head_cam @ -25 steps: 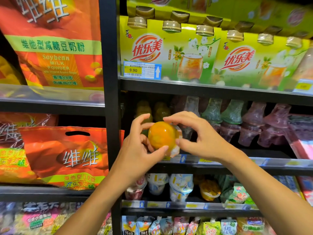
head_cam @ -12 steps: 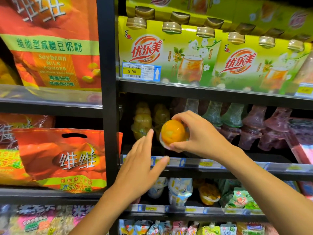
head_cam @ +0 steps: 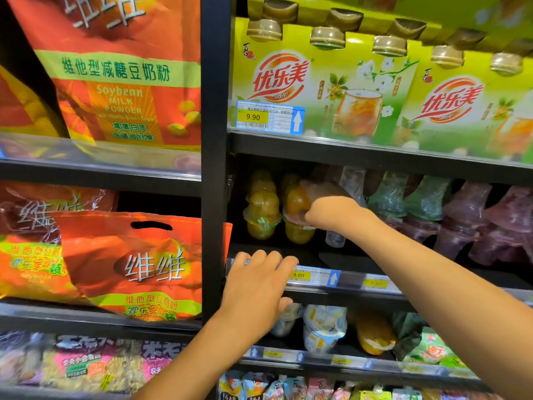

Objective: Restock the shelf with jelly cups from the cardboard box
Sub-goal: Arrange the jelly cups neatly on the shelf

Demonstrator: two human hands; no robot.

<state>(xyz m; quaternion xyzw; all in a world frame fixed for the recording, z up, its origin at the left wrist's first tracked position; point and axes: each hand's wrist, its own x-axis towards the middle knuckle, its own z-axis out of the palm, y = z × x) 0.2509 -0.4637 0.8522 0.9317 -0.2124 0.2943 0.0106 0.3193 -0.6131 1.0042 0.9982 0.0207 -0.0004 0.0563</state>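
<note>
Your right hand [head_cam: 331, 209] is reaching deep into the middle shelf [head_cam: 360, 262], fingers curled over an orange jelly cup [head_cam: 294, 201] that sits on top of a stack of the same cups [head_cam: 298, 233]. It's dark and blurry back there, so I can't tell exactly how the fingers lie. A second stack [head_cam: 262, 209] stands just left of it, close to the black upright [head_cam: 215, 168]. Crowding your wrist on the other side is a clear bottle-shaped jelly [head_cam: 350, 183], then green ones [head_cam: 388, 197] and purple ones [head_cam: 490, 220], all leaning. The upper shelf board [head_cam: 375, 157] sits low over your knuckles. Your left hand [head_cam: 255, 284] grips the front rail [head_cam: 350, 280], fingers over the top, thumb underneath, right beside the 4.00 label [head_cam: 298, 275]. Orange soybean powder bags [head_cam: 138, 264] fill the bay to the left.
</note>
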